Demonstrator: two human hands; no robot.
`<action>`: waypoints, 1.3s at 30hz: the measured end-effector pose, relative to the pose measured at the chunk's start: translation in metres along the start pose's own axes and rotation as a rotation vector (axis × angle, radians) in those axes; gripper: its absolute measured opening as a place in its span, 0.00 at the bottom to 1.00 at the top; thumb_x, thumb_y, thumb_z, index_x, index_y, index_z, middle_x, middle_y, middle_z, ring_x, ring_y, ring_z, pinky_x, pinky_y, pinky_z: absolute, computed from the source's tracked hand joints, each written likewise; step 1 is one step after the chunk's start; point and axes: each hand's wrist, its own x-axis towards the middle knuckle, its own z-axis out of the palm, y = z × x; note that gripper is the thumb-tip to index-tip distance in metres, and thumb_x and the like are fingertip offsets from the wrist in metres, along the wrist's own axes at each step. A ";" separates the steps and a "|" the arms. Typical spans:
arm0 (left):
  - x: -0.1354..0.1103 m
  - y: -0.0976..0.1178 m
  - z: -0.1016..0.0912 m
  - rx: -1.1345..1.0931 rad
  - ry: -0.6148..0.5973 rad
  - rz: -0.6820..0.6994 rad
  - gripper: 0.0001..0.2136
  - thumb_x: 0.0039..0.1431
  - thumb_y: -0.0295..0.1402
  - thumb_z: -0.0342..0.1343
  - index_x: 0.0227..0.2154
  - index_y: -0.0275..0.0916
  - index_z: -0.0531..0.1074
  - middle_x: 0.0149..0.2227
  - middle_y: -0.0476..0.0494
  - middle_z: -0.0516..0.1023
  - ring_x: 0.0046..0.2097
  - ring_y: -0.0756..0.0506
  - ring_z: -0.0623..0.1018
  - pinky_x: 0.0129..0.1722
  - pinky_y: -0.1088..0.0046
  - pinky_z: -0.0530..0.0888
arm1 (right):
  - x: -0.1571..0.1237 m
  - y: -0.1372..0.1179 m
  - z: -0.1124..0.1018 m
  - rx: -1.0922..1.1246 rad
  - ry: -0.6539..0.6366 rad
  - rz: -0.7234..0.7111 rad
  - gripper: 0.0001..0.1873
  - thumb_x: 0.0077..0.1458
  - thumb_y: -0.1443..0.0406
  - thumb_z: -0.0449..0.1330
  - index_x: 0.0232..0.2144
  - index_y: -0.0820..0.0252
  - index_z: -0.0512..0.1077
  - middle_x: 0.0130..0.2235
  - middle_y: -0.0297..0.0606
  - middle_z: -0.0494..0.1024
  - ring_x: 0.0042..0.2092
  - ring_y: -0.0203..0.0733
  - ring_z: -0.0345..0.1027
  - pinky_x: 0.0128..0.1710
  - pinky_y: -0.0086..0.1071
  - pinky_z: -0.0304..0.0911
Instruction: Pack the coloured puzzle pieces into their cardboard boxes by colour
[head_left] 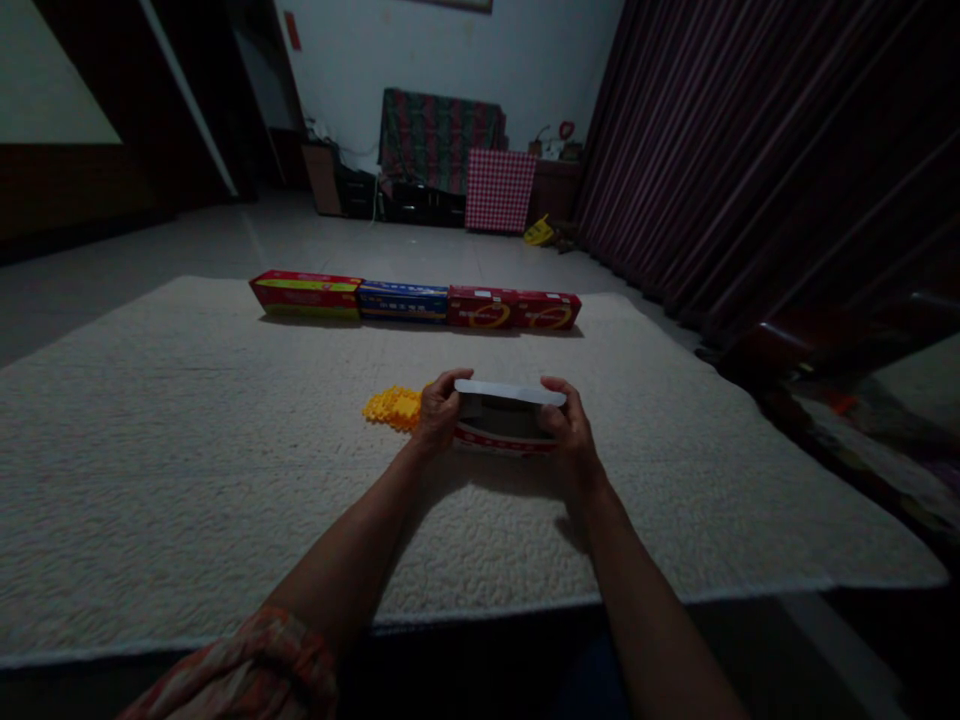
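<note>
Between my two hands is a red and white cardboard box, its near side open and dark inside, with a pale flap along the top. My left hand grips the box's left end, thumb at the opening. At the right end, my right hand is closed round the box with its thumb by the flap. A bunch of yellow plastic pieces lies on the cream quilted cover just left of my left hand, partly hidden by it.
Across the far part of the quilted cover stands a row of boxes: a red and yellow box, a blue box and two dark red boxes. Beyond are a tiled floor, a cloth-draped object and a purple curtain on the right.
</note>
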 end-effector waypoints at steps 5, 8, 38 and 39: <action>-0.002 0.001 0.001 -0.007 0.034 -0.014 0.13 0.44 0.28 0.59 0.35 0.38 0.82 0.37 0.44 0.83 0.41 0.44 0.80 0.41 0.71 0.75 | 0.002 -0.001 0.005 0.027 0.111 0.072 0.22 0.54 0.47 0.63 0.44 0.55 0.73 0.61 0.48 0.72 0.61 0.57 0.67 0.61 0.52 0.62; -0.002 -0.001 0.003 -0.021 0.077 -0.028 0.15 0.46 0.29 0.56 0.37 0.38 0.82 0.36 0.44 0.83 0.38 0.45 0.79 0.39 0.71 0.75 | 0.004 0.002 0.005 -0.017 0.108 0.062 0.20 0.52 0.48 0.65 0.41 0.54 0.73 0.59 0.48 0.74 0.59 0.57 0.68 0.60 0.54 0.62; -0.006 -0.003 -0.008 0.159 -0.096 0.227 0.10 0.61 0.35 0.57 0.38 0.40 0.83 0.53 0.37 0.81 0.57 0.38 0.77 0.61 0.55 0.71 | -0.002 0.013 -0.005 -0.260 -0.006 -0.162 0.13 0.55 0.56 0.64 0.41 0.53 0.73 0.57 0.48 0.72 0.60 0.55 0.67 0.59 0.55 0.66; -0.006 -0.003 -0.008 0.160 -0.102 0.221 0.10 0.61 0.34 0.57 0.39 0.40 0.83 0.53 0.37 0.81 0.58 0.38 0.77 0.62 0.54 0.71 | -0.002 0.013 -0.005 -0.274 -0.009 -0.174 0.13 0.55 0.56 0.63 0.41 0.53 0.73 0.58 0.48 0.72 0.60 0.55 0.67 0.59 0.56 0.65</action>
